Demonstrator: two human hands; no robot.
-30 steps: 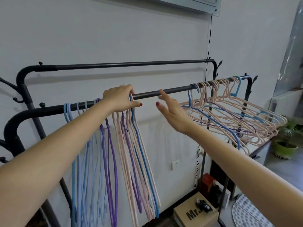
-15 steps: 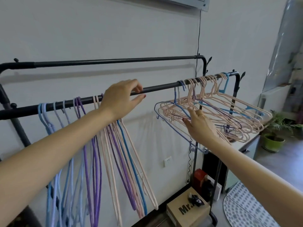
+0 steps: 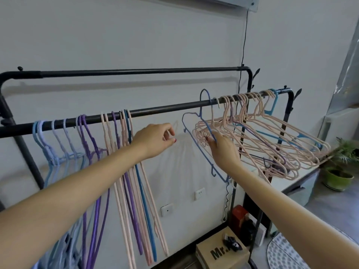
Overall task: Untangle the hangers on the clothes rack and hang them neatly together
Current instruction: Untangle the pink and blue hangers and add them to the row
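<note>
My right hand [image 3: 223, 150] is pinching the thin blue plastic hanger [image 3: 202, 144], lifting its hook clear of the black metal rail [image 3: 165, 110] so it's slipping out of the tangled pink hangers [image 3: 272, 144]. Left hand [image 3: 155, 139] is waiting loosely curled, holding nothing, beside the tidy hanging bunch [image 3: 124, 152]. Cardboard box [image 3: 219, 253] below is reading "Mr."

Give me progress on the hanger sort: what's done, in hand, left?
Done: the blue, purple and pink hangers on the front rail hang straight. In hand: the right hand has its grip on a dark blue hanger, whose hook sits above the rail; the left hand is off the rail. Left: the pink tangle at the rail's right end, splayed sideways.
</note>
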